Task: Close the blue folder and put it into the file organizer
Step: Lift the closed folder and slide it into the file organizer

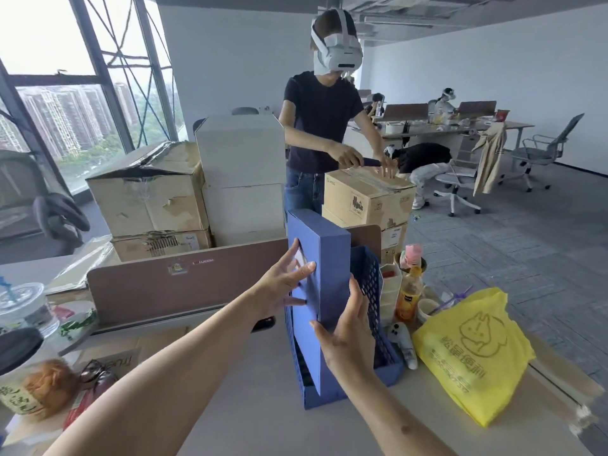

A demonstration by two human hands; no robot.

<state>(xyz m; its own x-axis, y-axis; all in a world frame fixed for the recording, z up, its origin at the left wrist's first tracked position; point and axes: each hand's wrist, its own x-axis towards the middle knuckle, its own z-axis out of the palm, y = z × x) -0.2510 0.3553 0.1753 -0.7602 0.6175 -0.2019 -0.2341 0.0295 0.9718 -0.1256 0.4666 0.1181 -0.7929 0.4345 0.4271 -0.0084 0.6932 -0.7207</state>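
The blue folder is closed and stands upright, tilted slightly, with its lower part inside the blue mesh file organizer on the desk. My left hand presses flat against the folder's left face, fingers spread. My right hand grips the folder's near spine edge, thumb on the left side and fingers on the right. The folder's bottom is hidden by the organizer and my hands.
A yellow plastic bag lies right of the organizer, with bottles and small items between. A brown desk divider runs behind. Cardboard boxes are stacked beyond it, where a person in a headset works. Cups and clutter sit at the left.
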